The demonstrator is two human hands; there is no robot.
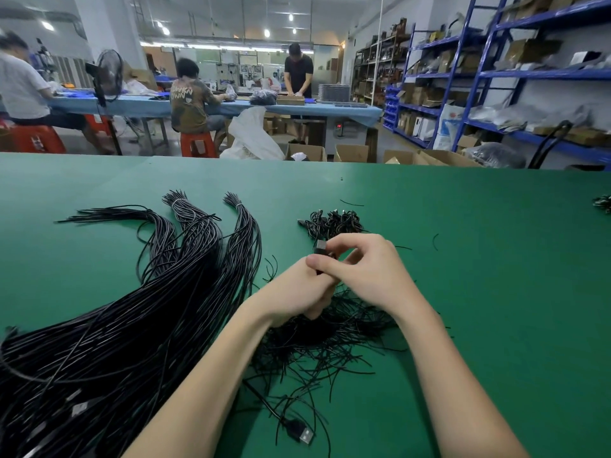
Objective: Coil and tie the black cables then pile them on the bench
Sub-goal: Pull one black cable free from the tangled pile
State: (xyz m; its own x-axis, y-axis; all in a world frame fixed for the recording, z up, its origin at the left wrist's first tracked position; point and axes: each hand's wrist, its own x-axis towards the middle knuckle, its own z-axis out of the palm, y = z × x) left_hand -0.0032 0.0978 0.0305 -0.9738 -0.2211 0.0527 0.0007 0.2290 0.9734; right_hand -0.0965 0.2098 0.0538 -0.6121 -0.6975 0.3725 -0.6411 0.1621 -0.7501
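Over the middle of the green bench [479, 292], my left hand [297, 289] grips a coiled black cable [320, 249], mostly hidden inside my fingers; only its plug end sticks up. My right hand [360, 269] pinches at the same coil from the right, thumb and fingers curled around it. A pile of tied coils [334, 223] lies just beyond my hands. Long bundles of uncoiled black cables [132, 309] spread across the left. Thin black ties [324, 338] lie scattered under my wrists.
A loose cable with a USB plug [302, 433] lies near the front edge. More coils [603, 203] sit at the far right edge. Beyond the bench are cardboard boxes [350, 153], other workers at a blue table [264, 107], and blue shelving [496, 74].
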